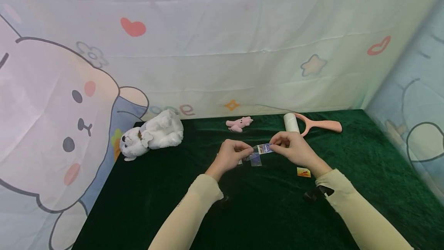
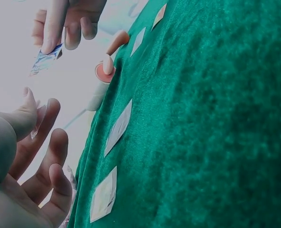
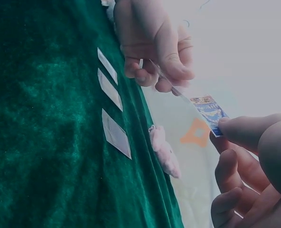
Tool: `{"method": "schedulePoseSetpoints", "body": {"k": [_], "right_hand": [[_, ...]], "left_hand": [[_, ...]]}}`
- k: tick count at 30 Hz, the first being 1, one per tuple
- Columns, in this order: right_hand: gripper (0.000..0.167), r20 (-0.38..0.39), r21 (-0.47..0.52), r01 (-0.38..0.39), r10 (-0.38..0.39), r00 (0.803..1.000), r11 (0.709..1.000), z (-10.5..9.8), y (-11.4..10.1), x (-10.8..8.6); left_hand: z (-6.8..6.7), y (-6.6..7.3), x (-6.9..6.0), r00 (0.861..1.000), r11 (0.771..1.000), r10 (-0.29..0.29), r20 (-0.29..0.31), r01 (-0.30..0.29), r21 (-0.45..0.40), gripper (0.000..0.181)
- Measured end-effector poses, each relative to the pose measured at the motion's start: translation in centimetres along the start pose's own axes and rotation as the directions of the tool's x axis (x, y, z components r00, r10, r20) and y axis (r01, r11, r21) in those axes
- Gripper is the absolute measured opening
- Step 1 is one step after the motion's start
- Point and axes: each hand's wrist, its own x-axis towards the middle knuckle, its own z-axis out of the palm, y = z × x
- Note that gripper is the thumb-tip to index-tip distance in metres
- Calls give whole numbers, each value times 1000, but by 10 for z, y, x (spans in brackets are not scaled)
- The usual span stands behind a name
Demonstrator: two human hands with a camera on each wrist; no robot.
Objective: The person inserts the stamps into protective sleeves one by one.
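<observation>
My right hand [image 1: 295, 149] pinches a small blue printed card [image 1: 265, 148] by its right end, with thumb and forefinger. To its left, my left hand [image 1: 231, 157] holds a thin clear plastic sleeve [image 3: 169, 80] between thumb and fingertips. In the right wrist view the card's left end meets or overlaps the sleeve's edge; I cannot tell whether it is inside. Below the hands, a see-through bluish piece [image 1: 256, 160] lies on the dark green cloth. Several flat pale pieces, one of them a pale rectangle [image 3: 115, 135], lie on the cloth in the wrist views.
A yellow-orange card [image 1: 303, 172] lies near my right wrist. Behind the hands are a pink plush toy [image 1: 239, 124], a white cylinder [image 1: 291, 122] and a peach-coloured handled ring [image 1: 324, 125]. A white plush bear [image 1: 152, 136] lies at the far left of the green cloth [image 1: 270, 211].
</observation>
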Motion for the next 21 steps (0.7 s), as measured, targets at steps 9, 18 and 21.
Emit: {"method": "schedulePoseSetpoints", "body": {"k": [9, 18, 21], "right_hand": [[10, 5, 0, -2, 2, 1000, 1000, -1, -1, 0], [8, 9, -4, 5, -5, 1000, 1000, 0, 0, 1], [7, 12, -7, 9, -9, 1000, 1000, -1, -1, 1]], "left_hand": [[0, 2, 0, 1000, 1000, -9, -17, 9, -4, 14], [0, 1, 1, 1000, 1000, 2, -23, -2, -6, 14], [0, 3, 1, 1000, 1000, 9, -24, -9, 3, 13]]}}
